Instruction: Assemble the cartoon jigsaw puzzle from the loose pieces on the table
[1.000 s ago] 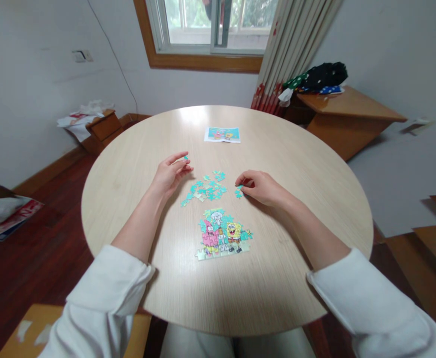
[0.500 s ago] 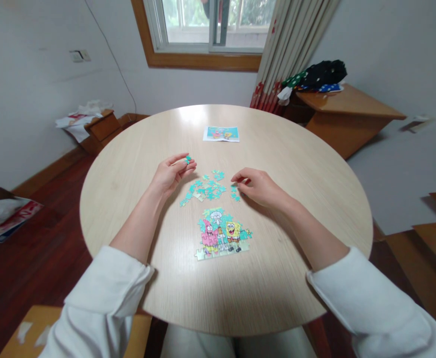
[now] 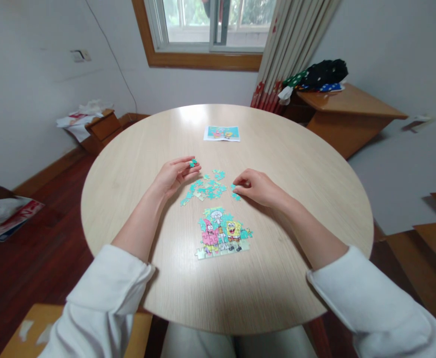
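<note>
My left hand [image 3: 176, 175] is raised left of the loose pieces, its fingers closed on teal puzzle pieces [image 3: 193, 163]. Right of the pile, my right hand [image 3: 255, 186] has thumb and fingertips pinched together at a teal puzzle piece [image 3: 233, 187] near the table. Between the hands lies a scattered pile of teal and pale green puzzle pieces [image 3: 210, 189]. Nearer to me sits a partly joined jigsaw puzzle [image 3: 223, 232] with a pink starfish, a squid and a yellow sponge figure; its upper edge is uneven.
A printed reference picture [image 3: 221, 133] lies toward the far side of the round wooden table [image 3: 277, 278]. Beyond, a wooden cabinet [image 3: 355, 107] with dark cloth stands at the right. A cardboard box [image 3: 35, 333] is at the lower left.
My left hand has shifted slightly right and down, with the pieces still in its fingers. The right fingertips have drawn closer together at a piece beside the pile.
</note>
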The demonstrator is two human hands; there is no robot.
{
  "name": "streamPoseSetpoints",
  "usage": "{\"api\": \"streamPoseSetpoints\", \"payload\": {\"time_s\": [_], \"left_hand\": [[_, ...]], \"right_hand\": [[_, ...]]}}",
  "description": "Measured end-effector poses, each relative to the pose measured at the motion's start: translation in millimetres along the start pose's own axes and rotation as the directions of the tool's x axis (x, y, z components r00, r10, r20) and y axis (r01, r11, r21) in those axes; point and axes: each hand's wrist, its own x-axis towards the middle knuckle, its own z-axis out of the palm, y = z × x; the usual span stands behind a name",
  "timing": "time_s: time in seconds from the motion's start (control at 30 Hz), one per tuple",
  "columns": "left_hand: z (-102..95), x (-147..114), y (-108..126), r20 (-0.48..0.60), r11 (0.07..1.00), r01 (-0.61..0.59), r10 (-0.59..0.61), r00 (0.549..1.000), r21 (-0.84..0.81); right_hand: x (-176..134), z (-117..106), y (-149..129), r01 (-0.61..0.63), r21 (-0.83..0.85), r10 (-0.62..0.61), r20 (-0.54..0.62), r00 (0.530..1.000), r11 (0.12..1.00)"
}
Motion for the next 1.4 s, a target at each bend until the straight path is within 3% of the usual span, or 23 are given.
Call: {"api": "streamPoseSetpoints", "payload": {"time_s": [0.3,0.8,1.17,1.4], "left_hand": [[-0.2,1.3,-1.1,0.043,0.999,0.04,-0.04,0.998,0.015],[-6.0,3.9,-5.6,0.079,0.998,-0.026,0.021,0.997,0.06],[0.0,-1.5,-1.2,0.013,0.996,-0.002,0.001,1.0,0.085],[-2.6,0.7,-1.5,0.03,0.998,-0.009,0.007,1.0,0.064]], "right_hand": [[1.9,4.2,4.5,0.005,-0.006,-0.005,-0.002,1.0,1.0],[2.2,5.3,6.3,0.02,0.01,-0.02,0.028,0.999,1.0],[1.1,4.6,1.7,-0.027,0.201,0.024,0.02,1.0,0.979],[0.8,4.3,1.0,-0.023,0.208,0.02,0.016,1.0,0.978]]}}
